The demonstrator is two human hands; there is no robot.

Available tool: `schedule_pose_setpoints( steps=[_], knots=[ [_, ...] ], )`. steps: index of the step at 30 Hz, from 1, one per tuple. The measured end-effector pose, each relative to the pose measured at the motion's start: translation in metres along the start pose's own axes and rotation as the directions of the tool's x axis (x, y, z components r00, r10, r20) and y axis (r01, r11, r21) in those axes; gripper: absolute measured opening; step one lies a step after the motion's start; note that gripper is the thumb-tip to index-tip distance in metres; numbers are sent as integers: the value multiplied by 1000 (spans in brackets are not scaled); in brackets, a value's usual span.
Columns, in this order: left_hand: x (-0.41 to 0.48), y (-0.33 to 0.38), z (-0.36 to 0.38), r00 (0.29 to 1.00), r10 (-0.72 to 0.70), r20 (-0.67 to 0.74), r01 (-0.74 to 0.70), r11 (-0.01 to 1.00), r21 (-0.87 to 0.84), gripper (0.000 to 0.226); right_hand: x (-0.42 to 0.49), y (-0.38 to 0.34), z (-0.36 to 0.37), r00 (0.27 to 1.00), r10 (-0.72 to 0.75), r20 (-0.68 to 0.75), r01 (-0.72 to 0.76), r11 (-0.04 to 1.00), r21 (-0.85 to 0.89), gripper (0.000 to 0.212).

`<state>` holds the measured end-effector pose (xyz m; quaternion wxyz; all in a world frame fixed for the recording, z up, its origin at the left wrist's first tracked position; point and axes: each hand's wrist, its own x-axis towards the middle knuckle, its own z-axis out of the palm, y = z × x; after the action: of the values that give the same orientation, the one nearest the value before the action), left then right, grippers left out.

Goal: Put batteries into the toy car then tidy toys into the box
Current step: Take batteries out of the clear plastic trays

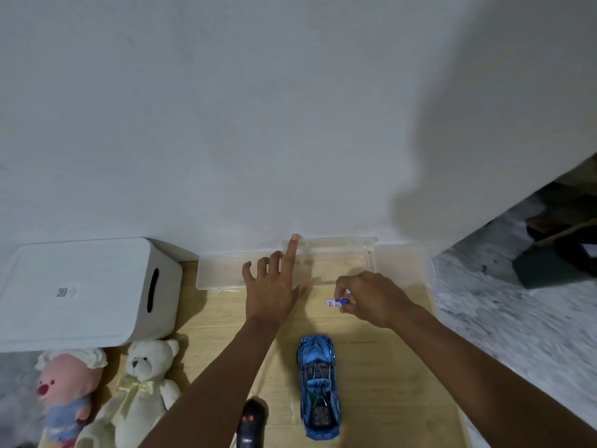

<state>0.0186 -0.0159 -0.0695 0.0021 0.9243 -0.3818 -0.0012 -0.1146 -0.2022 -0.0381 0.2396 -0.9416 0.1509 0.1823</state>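
White wall point(226, 124) fills most of what we see, and below it a pale wooden table point(387, 367) carries the things. Our right hand point(371, 299) pinches a small battery point(334, 302) by one end, its fingers point(339, 287) curled close round it. The battery is white with blue and red print. Its long axis runs roughly left to right, and its free end points toward our left hand point(271, 295). That hand hovers palm down just beside the battery and holds nothing. Its fingers are spread apart, and the index finger is straight and points at the wall, over the far rim of a clear plastic tray point(219, 273) that lies along the wall's foot. We cannot tell whether the fingertip touches the rim. The blue toy car point(318, 388) sits roof up on the table between our forearms, nearer to us than the battery and apart from both hands. Its long axis runs away from us, with the narrower rounded end toward the wall. A black remote control point(253, 421) with two red dots lies to the left of the car, partly hidden by our left forearm. A white lidded box point(84, 292) with a slot handle stands at the far left. A white teddy bear point(142, 383) and a pink plush doll point(64, 389) lie side by side in front of it.
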Motion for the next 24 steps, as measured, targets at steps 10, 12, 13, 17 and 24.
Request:
schedule_pose_setpoints(
  steps=[10, 12, 13, 17, 24],
  knots=[
    [-1, 5, -2, 999, -25, 38, 24, 999, 31, 104, 3, -12, 51, 989, -51, -142, 2, 945, -326, 17],
    [-1, 6, -4, 998, -25, 54, 23, 999, 34, 103, 3, -13, 54, 987, -44, -151, -8, 943, -332, 18],
    [-1, 6, -4, 998, -24, 61, 22, 999, 35, 103, 3, -13, 56, 987, -46, -154, -7, 944, -329, 18],
    [-2, 5, -4, 998, -21, 54, 20, 1000, 21, 102, 1, -12, 50, 976, -86, -200, 28, 961, -275, 25],
    [-2, 4, -2, 999, -23, 39, 22, 999, 32, 99, -16, -3, 43, 981, -101, -163, 109, 993, 42, 17]
  ],
)
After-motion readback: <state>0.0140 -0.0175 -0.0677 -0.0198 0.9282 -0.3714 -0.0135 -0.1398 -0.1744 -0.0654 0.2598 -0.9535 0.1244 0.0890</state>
